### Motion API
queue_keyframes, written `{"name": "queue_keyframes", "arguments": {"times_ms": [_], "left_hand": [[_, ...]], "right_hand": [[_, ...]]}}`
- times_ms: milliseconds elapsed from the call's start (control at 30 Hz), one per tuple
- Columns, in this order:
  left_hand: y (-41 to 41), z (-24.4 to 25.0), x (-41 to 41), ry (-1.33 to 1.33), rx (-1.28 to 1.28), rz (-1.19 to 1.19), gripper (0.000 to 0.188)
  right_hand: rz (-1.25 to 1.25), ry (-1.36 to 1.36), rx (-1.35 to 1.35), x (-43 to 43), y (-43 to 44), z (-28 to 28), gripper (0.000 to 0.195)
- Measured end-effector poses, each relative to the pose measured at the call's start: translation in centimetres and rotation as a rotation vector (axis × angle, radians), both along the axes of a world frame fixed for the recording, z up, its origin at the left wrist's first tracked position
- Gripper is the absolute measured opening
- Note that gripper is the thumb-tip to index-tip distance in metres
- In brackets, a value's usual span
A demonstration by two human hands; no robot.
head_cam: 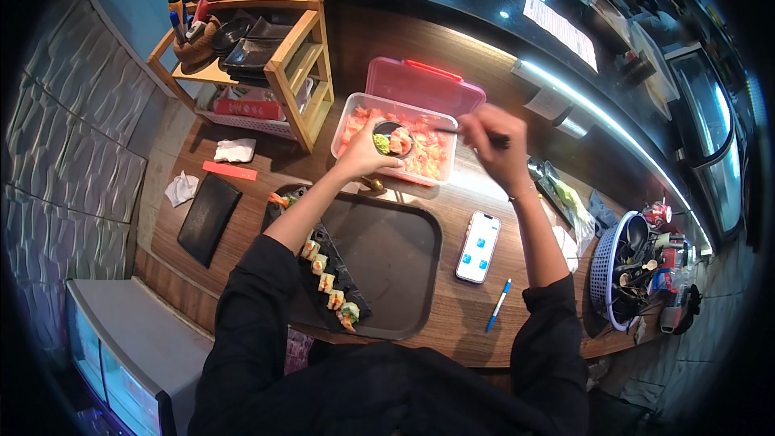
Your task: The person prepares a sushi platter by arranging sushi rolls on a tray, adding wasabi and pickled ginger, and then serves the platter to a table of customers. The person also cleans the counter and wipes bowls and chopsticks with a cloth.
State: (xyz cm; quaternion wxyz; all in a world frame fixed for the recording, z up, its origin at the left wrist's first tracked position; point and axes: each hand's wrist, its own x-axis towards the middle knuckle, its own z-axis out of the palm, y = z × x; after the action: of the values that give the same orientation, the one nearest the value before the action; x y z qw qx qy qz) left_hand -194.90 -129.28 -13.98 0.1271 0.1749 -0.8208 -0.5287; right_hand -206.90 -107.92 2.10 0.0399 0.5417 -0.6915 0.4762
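My left hand (362,148) grips a small black dish (392,156) over an open plastic container (449,178) filled with pink pickled ginger (427,151). In the dish, green wasabi (381,143) sits beside a small heap of ginger (400,141). My right hand (497,136), blurred, is closed around a dark utensil (447,129) whose tip is over the container's right side; its exact kind is unclear. Below my left forearm, a row of sushi roll pieces (327,282) lies on a black slate plate (348,275), on a dark serving tray (393,254).
Behind the container leans its pink lid (418,82). A wooden rack (318,66) with black dishes stands at left, near a black rectangular plate (209,218). To the right are a lit phone (478,247), a pen (498,306) and a utensil-filled basket (599,281).
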Motion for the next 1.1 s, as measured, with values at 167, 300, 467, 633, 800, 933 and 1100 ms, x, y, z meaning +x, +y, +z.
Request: {"name": "queue_keyframes", "arguments": {"times_ms": [167,300,467,633,800,933,1100], "left_hand": [[-2.2,-0.2,1.6,0.034,-0.087,0.078,0.093],[-1.9,1.7,2.4,0.016,-0.016,0.051,0.097],[-2.1,1.8,3.2,-0.001,-0.002,0.058,0.098],[-1.5,3.4,3.2,-0.059,0.011,0.021,0.099],[-1.2,1.9,2.8,-0.002,0.021,0.002,0.098],[-0.8,2.0,2.8,-0.002,-0.036,-0.006,0.098],[-0.9,2.6,3.2,-0.011,0.071,-0.057,0.099]], "right_hand": [[-0.177,-0.107,-0.002,-0.8,1.3,-4.9,0.016],[-0.187,-0.098,0.066,-1.0,2.0,-10.0,0.013],[-0.110,-0.080,0.114,-2.8,1.4,-13.2,0.024],[0.053,0.267,0.225,-3.3,1.3,-13.9,0.008],[0.191,0.410,0.326,-3.5,1.0,-14.5,0.007],[0.048,0.305,0.092,-2.2,0.3,-15.9,0.014],[-0.639,-0.321,-0.383,-3.3,-1.7,-18.8,0.019]]}}
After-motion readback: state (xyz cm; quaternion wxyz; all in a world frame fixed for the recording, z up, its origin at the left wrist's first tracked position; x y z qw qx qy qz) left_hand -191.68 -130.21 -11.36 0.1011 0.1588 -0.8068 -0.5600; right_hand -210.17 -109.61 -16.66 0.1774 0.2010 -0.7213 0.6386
